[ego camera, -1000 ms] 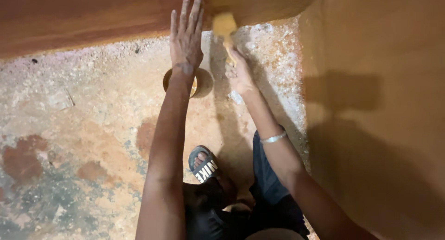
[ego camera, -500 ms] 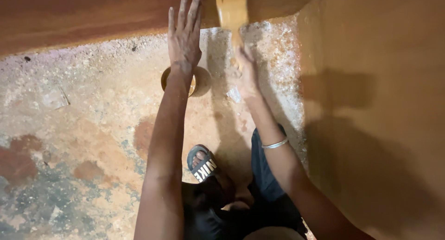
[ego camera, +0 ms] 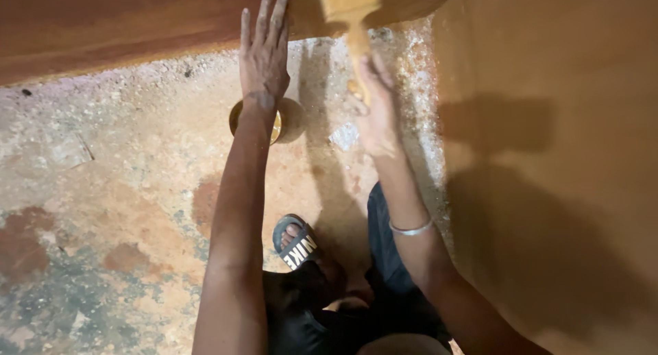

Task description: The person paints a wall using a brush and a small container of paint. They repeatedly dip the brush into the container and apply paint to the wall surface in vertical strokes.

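My left hand is stretched out flat, fingers spread, with the fingertips against the lower edge of a reddish-brown wooden panel. My right hand grips the handle of a paintbrush coated in tan paint, its head up against the panel near the corner. Below my left wrist a small round tin with yellowish liquid stands on the floor, partly hidden by my forearm.
A tan-painted wooden surface fills the right side. The rough concrete floor is stained rust and grey. My foot in a dark slipper rests on the floor below my arms. A metal bangle circles my right wrist.
The brush has travelled upward along the panel, its head now at the top edge of view. My left hand stays planted on the panel.
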